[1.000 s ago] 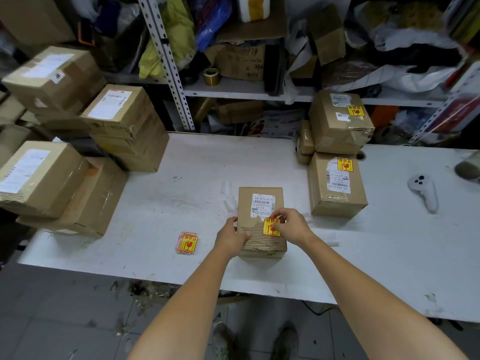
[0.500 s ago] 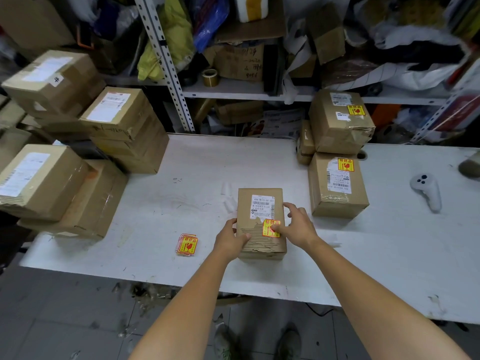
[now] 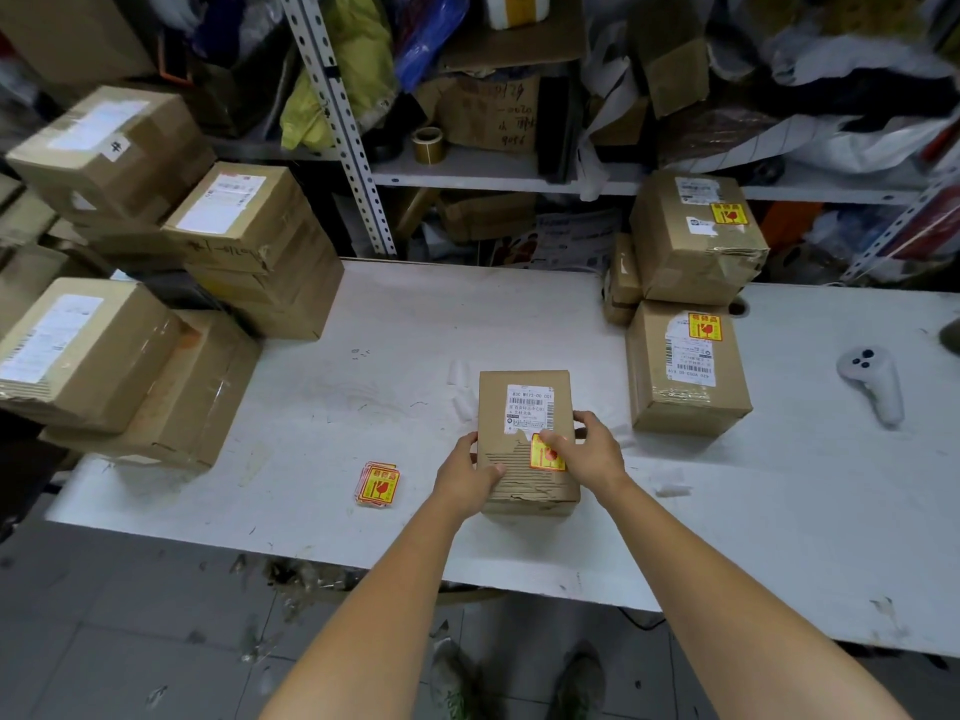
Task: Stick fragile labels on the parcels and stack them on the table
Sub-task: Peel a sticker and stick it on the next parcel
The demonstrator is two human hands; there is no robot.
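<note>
Both grips hold the parcel [image 3: 493, 407]: the left hand [image 3: 465, 478] clasps its near left edge, thumb on top, and the right hand [image 3: 595, 454] wraps its right side, thumb pressing the fragile label [image 3: 543, 457] on top. The parcel lies toward the near edge of the surface [image 3: 415, 330], spare labels [image 3: 377, 483] to its left, a labelled box [image 3: 685, 392] farther right.

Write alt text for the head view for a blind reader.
Two hands hold a small parcel on a white table: the left hand grips its left edge, the right hand its right edge, thumb on a yellow fragile label. Spare labels lie to its left; two labelled parcels sit to the right.
</note>
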